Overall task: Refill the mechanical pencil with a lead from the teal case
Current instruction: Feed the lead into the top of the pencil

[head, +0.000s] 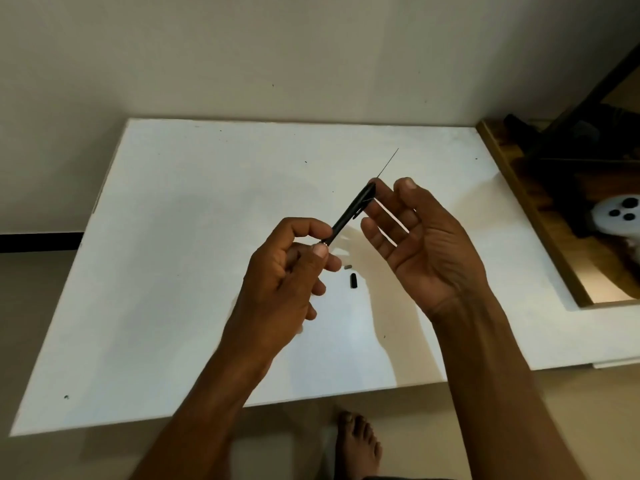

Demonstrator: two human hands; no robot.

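Observation:
My left hand (pixel 284 282) pinches the lower end of a black mechanical pencil (pixel 349 216) between thumb and forefinger. The pencil slants up and to the right over the white table (pixel 173 271). A thin dark lead (pixel 388 162) sticks out of its upper, open end. My right hand (pixel 426 251) is beside that end, palm toward me, fingers spread and holding nothing. A small black cap (pixel 353 280) and a tiny grey piece (pixel 348 267) lie on the table under the hands. No teal case is in view.
A wooden-framed panel (pixel 540 220) lies along the table's right edge, with dark objects and a white round thing (pixel 620 216) with black dots on it. A wall stands behind the table. A bare foot (pixel 358 441) is on the floor at the front edge.

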